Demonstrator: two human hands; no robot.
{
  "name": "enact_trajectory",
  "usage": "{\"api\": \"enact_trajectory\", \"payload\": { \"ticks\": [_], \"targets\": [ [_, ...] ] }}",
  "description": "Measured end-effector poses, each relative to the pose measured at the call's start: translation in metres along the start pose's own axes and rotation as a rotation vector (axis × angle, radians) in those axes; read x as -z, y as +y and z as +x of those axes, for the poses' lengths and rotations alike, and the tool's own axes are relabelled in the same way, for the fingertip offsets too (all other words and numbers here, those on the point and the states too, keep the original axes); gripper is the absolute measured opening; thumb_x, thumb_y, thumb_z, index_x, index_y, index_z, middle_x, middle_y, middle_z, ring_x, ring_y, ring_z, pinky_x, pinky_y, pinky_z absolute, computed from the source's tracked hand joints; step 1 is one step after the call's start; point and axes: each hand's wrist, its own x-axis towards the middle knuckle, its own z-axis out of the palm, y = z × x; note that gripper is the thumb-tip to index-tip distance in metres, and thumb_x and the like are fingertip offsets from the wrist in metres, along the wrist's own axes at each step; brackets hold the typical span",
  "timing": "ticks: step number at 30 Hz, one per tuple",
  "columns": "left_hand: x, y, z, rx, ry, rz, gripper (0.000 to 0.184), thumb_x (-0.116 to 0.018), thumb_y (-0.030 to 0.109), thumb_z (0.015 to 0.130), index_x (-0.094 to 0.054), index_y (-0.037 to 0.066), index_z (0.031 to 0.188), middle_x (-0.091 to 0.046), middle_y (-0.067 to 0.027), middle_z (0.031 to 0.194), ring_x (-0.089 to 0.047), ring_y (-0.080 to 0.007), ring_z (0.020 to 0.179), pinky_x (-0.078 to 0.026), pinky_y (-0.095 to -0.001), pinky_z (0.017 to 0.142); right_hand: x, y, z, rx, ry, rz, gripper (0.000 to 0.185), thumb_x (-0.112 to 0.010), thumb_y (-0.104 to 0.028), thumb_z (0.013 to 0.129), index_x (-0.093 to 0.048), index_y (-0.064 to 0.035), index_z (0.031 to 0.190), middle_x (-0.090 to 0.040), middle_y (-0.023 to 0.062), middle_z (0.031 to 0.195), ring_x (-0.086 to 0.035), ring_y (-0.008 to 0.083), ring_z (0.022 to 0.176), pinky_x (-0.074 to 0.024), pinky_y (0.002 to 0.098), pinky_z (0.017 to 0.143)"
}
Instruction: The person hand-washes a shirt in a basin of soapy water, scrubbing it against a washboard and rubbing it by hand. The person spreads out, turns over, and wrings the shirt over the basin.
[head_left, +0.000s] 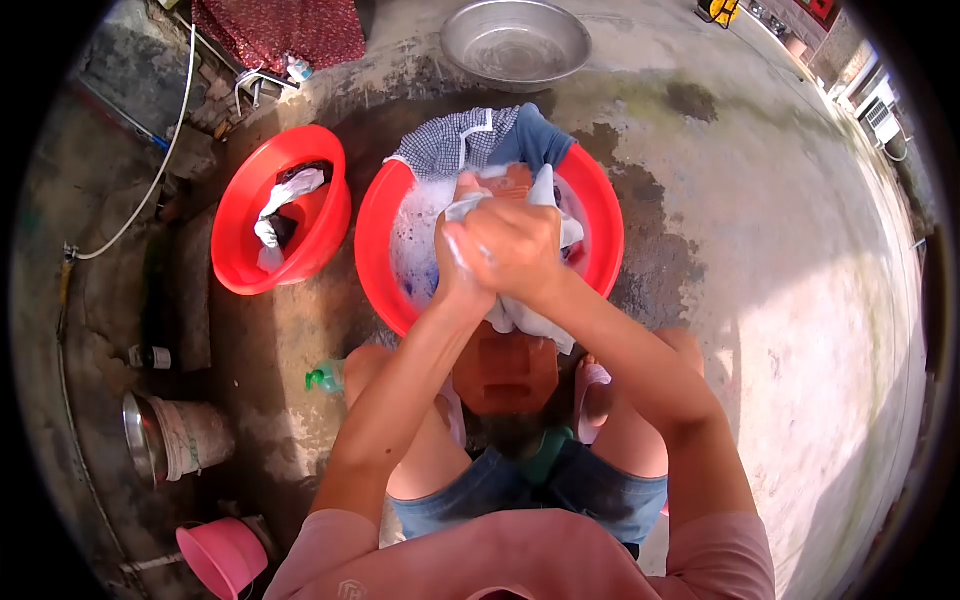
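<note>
Both my hands are closed together on a white cloth, above a red basin (608, 225) of sudsy water. My left hand (455, 245) is on the left, partly covered by my right hand (515, 240). The white cloth (535, 325) hangs below them over a reddish-brown washboard (505, 370), which slants out of the basin toward me. Checked cloth (440, 145) and blue cloth (540, 140) drape over the basin's far rim.
A second red basin (235, 220) with white and dark cloths is at the left. A metal basin (515, 45) stands beyond. A green-capped bottle (325, 376), a bucket (195, 437) and a pink bucket (222, 557) are at the lower left.
</note>
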Motion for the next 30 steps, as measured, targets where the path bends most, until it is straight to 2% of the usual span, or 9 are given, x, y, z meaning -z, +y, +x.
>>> {"api": "enact_trajectory", "payload": {
  "ticks": [1,3,6,7,11,19,22,26,30],
  "targets": [
    [0.034,0.003,0.015,0.255,-0.255,-0.613,0.034,-0.044,0.033,0.092,-0.056,0.001,0.099,-0.059,-0.0039,0.089,-0.056,-0.0124,0.081,-0.044,-0.0272,0.076,0.0,0.026,0.002,-0.193,-0.072,0.042,0.031,-0.06,-0.019,0.078,-0.05,-0.005,0.053,-0.049,0.0093,0.05,-0.049,0.0259,0.043,-0.036,0.0336,0.04],
    [0.084,0.006,0.054,0.751,-0.732,-1.851,0.041,-0.044,0.035,0.091,-0.056,-0.001,0.105,-0.06,-0.0066,0.097,-0.057,-0.0142,0.086,-0.044,-0.0288,0.079,0.016,0.051,0.012,-0.747,-0.092,0.369,0.041,-0.054,-0.03,0.086,-0.049,-0.0019,0.056,-0.044,0.0048,0.048,-0.035,0.0084,0.046,-0.031,0.0276,0.044],
    [0.086,-0.019,0.076,0.688,-1.135,-1.877,0.049,-0.043,0.041,0.09,-0.053,-0.003,0.11,-0.06,-0.0092,0.103,-0.057,-0.015,0.095,-0.044,-0.0282,0.084,0.034,0.065,0.004,-0.939,-0.09,0.731,0.038,-0.05,-0.03,0.089,-0.052,-0.0005,0.065,-0.043,-0.0063,0.057,-0.033,0.0046,0.058,-0.0313,0.0218,0.052],
    [0.075,-0.034,0.085,0.617,-1.63,-2.035,0.051,-0.042,0.043,0.09,-0.05,0.0,0.115,-0.057,-0.0082,0.109,-0.055,-0.0151,0.1,-0.044,-0.028,0.086,0.037,0.06,0.006,-0.897,-0.153,0.793,0.037,-0.051,-0.029,0.089,-0.052,-0.0003,0.067,-0.043,-0.0054,0.058,-0.033,0.0049,0.059,-0.0318,0.0221,0.053],
    [0.087,-0.017,0.056,0.756,-1.356,-1.588,0.057,-0.036,0.048,0.09,-0.038,0.003,0.126,-0.046,-0.0085,0.125,-0.046,-0.019,0.114,-0.038,-0.0348,0.093,0.035,0.039,0.012,-0.623,-0.434,0.721,0.027,-0.053,-0.024,0.088,-0.055,-0.0003,0.075,-0.048,0.0012,0.063,-0.042,0.0091,0.062,-0.0373,0.0251,0.058],
    [0.072,-0.042,0.059,0.789,-1.201,-2.278,0.042,-0.04,0.02,0.085,-0.042,0.0,0.122,-0.051,-0.0104,0.12,-0.05,-0.0211,0.109,-0.039,-0.0352,0.094,0.054,0.047,0.016,-0.665,-0.457,0.627,0.015,-0.054,-0.014,0.083,-0.056,-0.0006,0.091,-0.06,0.0062,0.084,-0.057,0.0145,0.081,-0.0443,0.0281,0.076],
    [0.072,-0.043,0.057,0.536,-1.024,-2.131,0.043,-0.046,0.016,0.082,-0.043,-0.001,0.121,-0.05,-0.0111,0.12,-0.051,-0.0227,0.109,-0.041,-0.0354,0.093,0.05,0.046,0.005,-0.659,-0.611,0.63,0.015,-0.056,-0.011,0.081,-0.056,0.0003,0.092,-0.06,0.0065,0.085,-0.058,0.0139,0.081,-0.0448,0.0275,0.076],
    [0.077,-0.036,0.059,0.536,-0.971,-2.061,0.043,-0.054,0.009,0.077,-0.046,-0.001,0.119,-0.054,-0.0097,0.115,-0.053,-0.0202,0.105,-0.043,-0.0325,0.091,0.047,0.046,0.007,-0.785,-0.477,0.69,0.014,-0.061,-0.007,0.073,-0.06,0.0008,0.084,-0.062,0.0081,0.075,-0.061,0.0144,0.069,-0.0478,0.0261,0.067],
    [0.066,-0.05,0.064,0.537,-0.903,-1.93,0.035,-0.053,0.007,0.079,-0.05,0.0,0.113,-0.057,-0.0076,0.108,-0.057,-0.0169,0.097,-0.046,-0.0304,0.085,0.055,0.033,0.019,-0.568,-0.421,0.209,0.005,-0.06,-0.006,0.071,-0.061,-0.0013,0.074,-0.061,0.0103,0.064,-0.062,0.0167,0.059,-0.0475,0.0259,0.058]
  ]
}}
